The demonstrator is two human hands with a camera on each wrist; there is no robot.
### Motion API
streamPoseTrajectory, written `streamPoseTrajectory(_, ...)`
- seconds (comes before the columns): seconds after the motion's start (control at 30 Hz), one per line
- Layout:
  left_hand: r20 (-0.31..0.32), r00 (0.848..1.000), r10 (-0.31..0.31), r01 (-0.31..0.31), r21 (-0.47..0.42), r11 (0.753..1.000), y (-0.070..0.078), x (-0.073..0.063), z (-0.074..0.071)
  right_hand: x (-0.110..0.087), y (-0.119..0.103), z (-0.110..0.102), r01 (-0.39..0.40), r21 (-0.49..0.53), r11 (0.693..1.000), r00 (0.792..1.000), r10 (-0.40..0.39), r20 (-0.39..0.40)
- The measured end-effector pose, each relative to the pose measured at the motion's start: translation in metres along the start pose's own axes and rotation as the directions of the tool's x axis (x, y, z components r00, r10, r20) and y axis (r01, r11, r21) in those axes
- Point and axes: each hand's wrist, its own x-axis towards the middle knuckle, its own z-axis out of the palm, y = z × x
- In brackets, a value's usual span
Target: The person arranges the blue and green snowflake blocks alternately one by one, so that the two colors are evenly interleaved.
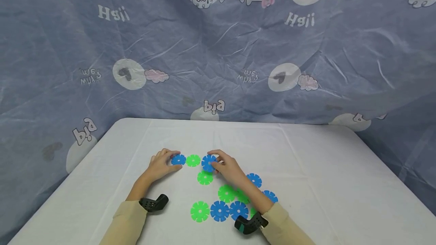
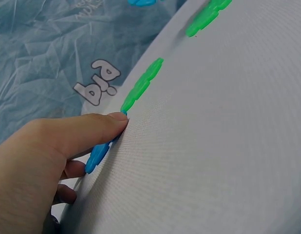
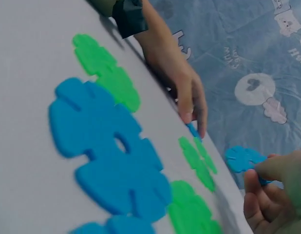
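Blue disc [image 1: 178, 160] lies on table [image 1: 306, 184], gripped at edges by L hand [image 1: 161, 166], thumb & fingers part-curled. Green disc [image 1: 193, 160] is just R of that hand. R hand [image 1: 229, 167] pinches 2nd blue disc [image 1: 207, 163], prob. off table (partly hidden). Other discs [image 1: 226, 193] lie below R hand.

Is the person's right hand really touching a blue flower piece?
Touching: the right wrist view shows the right hand pinching the blue flower piece by its edge.
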Motion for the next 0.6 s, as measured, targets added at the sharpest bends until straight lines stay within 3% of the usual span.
streamPoseTrajectory(0.33, -0.001, 1.000, 0.017, -0.017, 0.003, 1.000, 0.002, -0.002, -0.002, 0.005, 0.015, 0.010, -0.026, -0.011, 1.000, 0.992, 0.024, -0.121)
streamPoseTrajectory(0.5, -0.006, 1.000, 0.026, -0.026, 0.006, 1.000, 0.002, -0.003, -0.003, 0.006, 0.021, 0.011, -0.017, -0.064, 0.998, 0.993, 0.009, -0.116)
streamPoseTrajectory(0.6, -0.006, 1.000, 0.027, -0.027, 0.001, 1.000, 0.002, -0.003, -0.002, 0.005, 0.024, 0.012, 0.007, -0.154, 0.988, 0.995, -0.023, -0.101)
